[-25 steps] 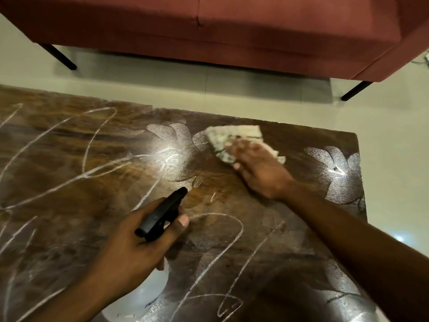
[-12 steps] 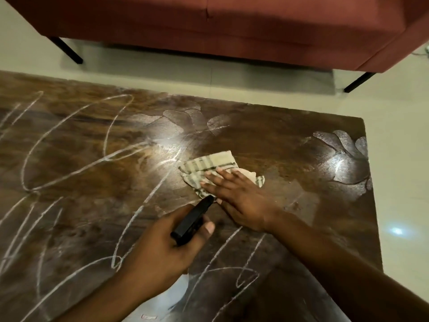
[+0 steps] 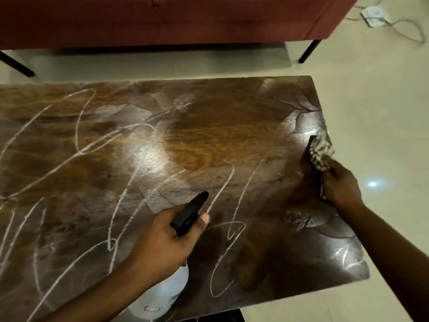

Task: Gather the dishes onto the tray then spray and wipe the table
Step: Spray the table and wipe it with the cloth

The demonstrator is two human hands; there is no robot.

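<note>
One spray bottle point(image 3: 188, 214) in left hand point(image 3: 162, 242) — right hand point(image 3: 342, 185) apparently bunches cloth point(image 3: 321, 151).

Blurred cloth point(image 3: 321, 154); spray bottle point(image 3: 162, 295) partly hidden under left hand point(image 3: 162, 240).

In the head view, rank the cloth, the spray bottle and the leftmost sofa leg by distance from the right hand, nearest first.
1. Cloth: gripped in the right hand, at the table's right edge.
2. Spray bottle: held by the left hand, front middle.
3. Leftmost sofa leg: far left, beyond the table.
</note>
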